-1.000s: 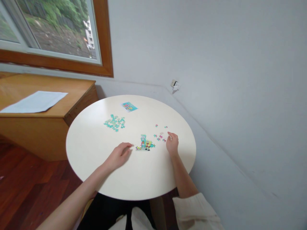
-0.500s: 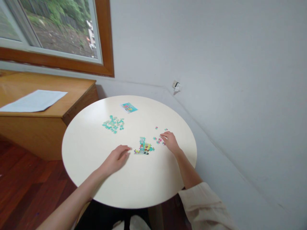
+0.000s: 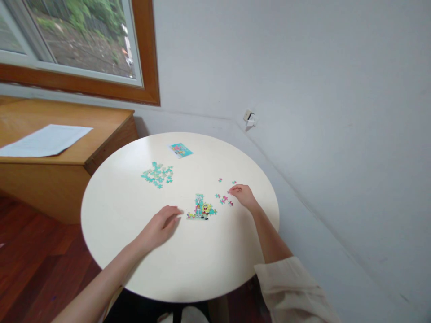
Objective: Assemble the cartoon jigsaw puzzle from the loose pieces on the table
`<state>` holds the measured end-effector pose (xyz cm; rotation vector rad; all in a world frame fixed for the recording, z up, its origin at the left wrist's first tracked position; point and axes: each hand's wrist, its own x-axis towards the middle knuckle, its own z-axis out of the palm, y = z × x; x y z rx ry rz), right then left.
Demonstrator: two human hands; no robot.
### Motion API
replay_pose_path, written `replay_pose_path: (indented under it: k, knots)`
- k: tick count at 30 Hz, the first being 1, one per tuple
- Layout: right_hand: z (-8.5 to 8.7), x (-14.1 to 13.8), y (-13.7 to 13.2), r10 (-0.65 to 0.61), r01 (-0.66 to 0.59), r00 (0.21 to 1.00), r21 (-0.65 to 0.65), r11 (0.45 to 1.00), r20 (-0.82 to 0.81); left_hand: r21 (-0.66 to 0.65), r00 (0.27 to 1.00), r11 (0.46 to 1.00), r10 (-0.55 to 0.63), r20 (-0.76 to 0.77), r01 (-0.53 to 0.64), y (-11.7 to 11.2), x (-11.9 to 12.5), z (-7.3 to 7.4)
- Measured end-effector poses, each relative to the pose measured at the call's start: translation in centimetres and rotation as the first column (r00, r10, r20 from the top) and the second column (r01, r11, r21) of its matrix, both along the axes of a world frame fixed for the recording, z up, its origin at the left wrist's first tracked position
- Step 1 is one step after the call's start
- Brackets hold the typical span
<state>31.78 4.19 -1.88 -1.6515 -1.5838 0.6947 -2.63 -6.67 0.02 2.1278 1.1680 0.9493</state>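
Observation:
A partly joined cartoon jigsaw puzzle [image 3: 204, 210] lies near the middle of the round table. My left hand [image 3: 164, 224] rests just left of it, thumb apart from the fingers and nothing held. To the puzzle's right, my right hand [image 3: 243, 194] has its fingertips pinched on a small puzzle piece [image 3: 229, 192], mostly hidden by the fingers. Several loose pink and teal puzzle pieces [image 3: 224, 199] lie beside that hand. A larger heap of teal puzzle pieces [image 3: 157, 174] is spread at the left.
A small picture card [image 3: 181, 150] lies at the far side of the white round table [image 3: 188, 264]. Left of the table, a wooden desk [image 3: 101, 121] carries a sheet of paper [image 3: 47, 140]. The wall behind has an outlet with a plug [image 3: 250, 118].
My right hand has shifted slightly right, uncovering more of the loose pieces near it. My left hand stays beside the puzzle. The view has moved a little.

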Motion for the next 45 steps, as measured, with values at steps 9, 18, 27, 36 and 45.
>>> replay_pose_path:
  k: [9, 18, 27, 36, 45]
  knots:
    - [1.4, -0.2, 0.4, -0.02, 0.02, 1.0, -0.103, 0.994, -0.003, -0.001, 0.999, 0.999, -0.034, -0.008, 0.034, 0.1, -0.1, 0.1]
    - [2.1, 0.3, -1.5, -0.032, 0.028, 0.992, -0.031, 0.999, -0.12, 0.045, 0.998, 0.997, -0.064, -0.027, 0.065, 0.2, -0.1, 0.2]
    - [1.7, -0.3, -1.7, 0.022, -0.019, 0.993, -0.027, 0.999, 0.113, 0.028, 0.998, 0.998, -0.062, -0.015, 0.062, 0.0, 0.0, 0.3]
    - [1.5, -0.5, -1.6, 0.038, -0.037, 0.982, -0.007, 0.999, 0.185, 0.007, 0.997, 0.997, -0.078, -0.026, 0.078, 0.0, 0.0, 0.6]
    - [1.0, -1.0, -1.6, 0.026, -0.028, 0.999, 0.067, 0.997, 0.027, 0.012, 0.997, 0.997, -0.073, -0.008, 0.073, 0.0, 0.1, 0.6]
